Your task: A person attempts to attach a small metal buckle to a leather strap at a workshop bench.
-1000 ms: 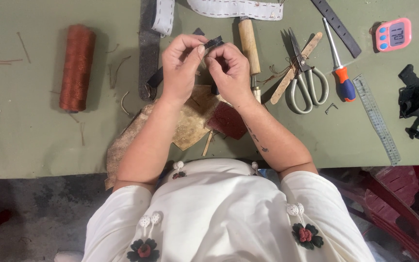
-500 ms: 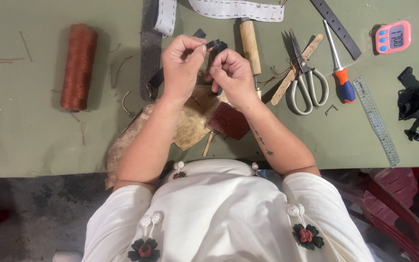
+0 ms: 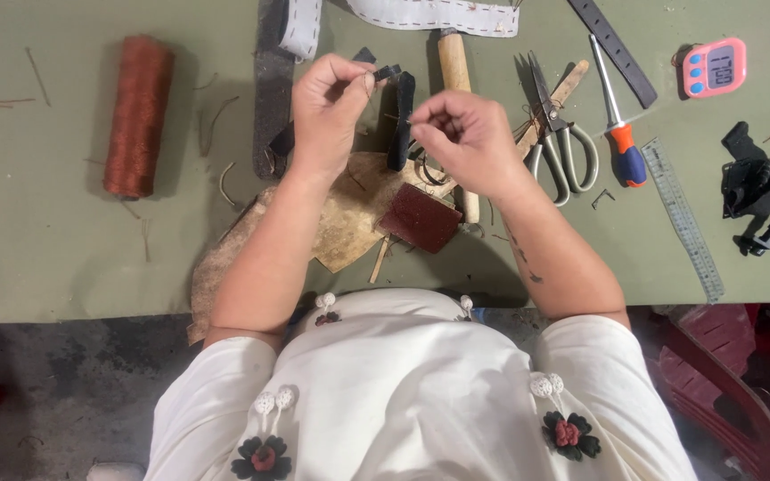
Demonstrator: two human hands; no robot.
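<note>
Rust thread spool [image 3: 139, 116] far left; scissors [image 3: 556, 134], screwdriver [image 3: 618, 134], pink timer [image 3: 714, 68] right.

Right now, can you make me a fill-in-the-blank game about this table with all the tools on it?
1. The left hand pinches a small strip of ____ leather.
2. The big spool of thread on the green table is coloured ____.
3. The metal scissors lie just left of the ____ with the orange and blue handle.

Missing words: black; reddish brown; screwdriver
</note>
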